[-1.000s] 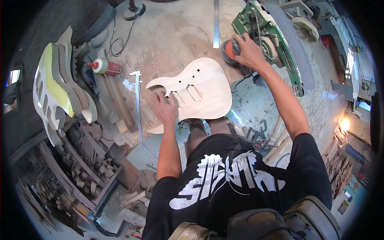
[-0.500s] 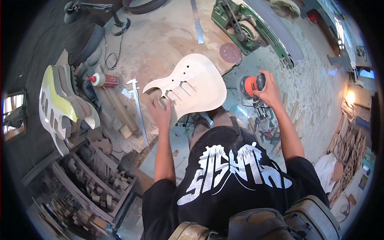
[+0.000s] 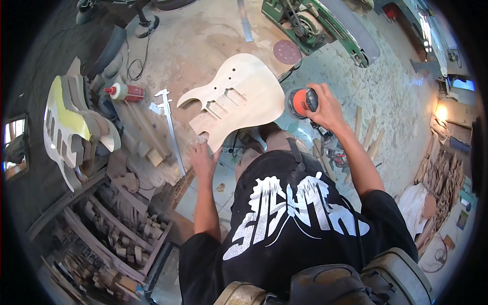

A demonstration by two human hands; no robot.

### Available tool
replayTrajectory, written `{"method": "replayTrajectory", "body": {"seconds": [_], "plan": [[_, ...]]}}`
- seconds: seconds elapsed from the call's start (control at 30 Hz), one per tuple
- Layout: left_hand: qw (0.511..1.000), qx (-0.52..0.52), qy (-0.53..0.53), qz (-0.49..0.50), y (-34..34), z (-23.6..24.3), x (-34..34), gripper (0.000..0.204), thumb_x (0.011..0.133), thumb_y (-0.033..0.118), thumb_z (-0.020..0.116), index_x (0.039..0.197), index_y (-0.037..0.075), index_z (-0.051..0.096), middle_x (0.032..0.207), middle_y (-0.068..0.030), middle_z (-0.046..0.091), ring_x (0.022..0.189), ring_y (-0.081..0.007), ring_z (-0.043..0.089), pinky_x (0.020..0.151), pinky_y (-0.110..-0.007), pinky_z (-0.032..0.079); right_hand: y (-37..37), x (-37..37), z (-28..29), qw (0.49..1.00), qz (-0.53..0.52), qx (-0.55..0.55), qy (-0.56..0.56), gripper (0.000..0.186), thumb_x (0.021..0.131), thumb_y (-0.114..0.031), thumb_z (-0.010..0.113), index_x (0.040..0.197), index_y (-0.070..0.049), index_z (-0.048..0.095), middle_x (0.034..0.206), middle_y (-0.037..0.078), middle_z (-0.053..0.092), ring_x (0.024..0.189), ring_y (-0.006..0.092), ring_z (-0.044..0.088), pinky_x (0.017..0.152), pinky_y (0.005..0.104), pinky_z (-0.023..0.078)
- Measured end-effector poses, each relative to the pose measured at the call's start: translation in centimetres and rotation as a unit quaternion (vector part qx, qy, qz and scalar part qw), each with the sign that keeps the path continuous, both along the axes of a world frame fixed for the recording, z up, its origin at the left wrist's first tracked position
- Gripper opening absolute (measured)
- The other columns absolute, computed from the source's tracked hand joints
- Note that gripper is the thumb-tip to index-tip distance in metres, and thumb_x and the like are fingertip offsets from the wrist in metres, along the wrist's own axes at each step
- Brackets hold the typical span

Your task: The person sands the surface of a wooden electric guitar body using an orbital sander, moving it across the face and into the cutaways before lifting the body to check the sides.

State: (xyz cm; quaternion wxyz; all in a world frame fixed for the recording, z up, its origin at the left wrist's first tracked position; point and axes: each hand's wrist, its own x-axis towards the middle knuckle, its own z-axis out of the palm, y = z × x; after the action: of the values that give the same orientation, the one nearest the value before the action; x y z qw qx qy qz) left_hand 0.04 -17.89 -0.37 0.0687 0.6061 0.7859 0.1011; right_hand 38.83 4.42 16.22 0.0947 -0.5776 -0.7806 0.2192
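Observation:
My right hand [image 3: 324, 109] grips an orange-and-black orbital sander [image 3: 300, 102], held just beyond the right edge of a pale wooden guitar body [image 3: 251, 94]. My left hand [image 3: 206, 156] grips the near left tip of that body, fingers round its edge. The body lies across the workbench edge, with cutouts and several small holes showing. A metal caliper [image 3: 170, 127] lies to its left, and a glue bottle [image 3: 126, 92] is beyond that. A round brown sanding disc [image 3: 286, 52] lies above the body, near the green machine.
The workbench [image 3: 173, 46] carries wood strips [image 3: 147, 132], a metal ruler [image 3: 245, 23] and a lamp base [image 3: 146, 28]. Stacked guitar bodies [image 3: 66, 127] stand left. A green belt machine [image 3: 315, 30] sits top right; a crate of offcuts [image 3: 109, 234] is lower left, clamps [image 3: 338, 160] lower right.
The sander has moved from above the body, where the disc now shows, down to its right side. My left hand has shifted lower to the body's near end.

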Motion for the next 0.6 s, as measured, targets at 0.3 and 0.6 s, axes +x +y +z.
{"method": "replayTrajectory", "body": {"seconds": [0.3,0.6], "plan": [[0.996,-0.001,-0.041,0.077,0.4,-0.2,7.3,0.062,0.075,0.055,0.088,0.100,0.003,0.066,0.098,-0.0153,0.064,0.088,-0.0374,0.065,0.077,-0.049,0.053,0.1,0.7,0.7,0.999,-0.028,0.020,-0.020,0.064,0.076,-0.018,0.080,0.136,-0.018,0.057,0.122,0.015,0.058,0.102,0.0441,0.068,0.085,0.0527,0.055],[0.988,-0.100,-0.092,0.080,1.7,0.6,6.7,0.063,0.076,0.061,0.084,0.095,0.003,0.065,0.094,-0.0186,0.071,0.088,-0.0394,0.071,0.075,-0.050,0.058,1.8,-2.0,-0.6,0.996,0.069,0.007,-0.052,0.066,0.075,-0.017,0.080,0.137,-0.019,0.057,0.121,0.016,0.058,0.105,0.0434,0.067,0.085,0.0527,0.057]]}}
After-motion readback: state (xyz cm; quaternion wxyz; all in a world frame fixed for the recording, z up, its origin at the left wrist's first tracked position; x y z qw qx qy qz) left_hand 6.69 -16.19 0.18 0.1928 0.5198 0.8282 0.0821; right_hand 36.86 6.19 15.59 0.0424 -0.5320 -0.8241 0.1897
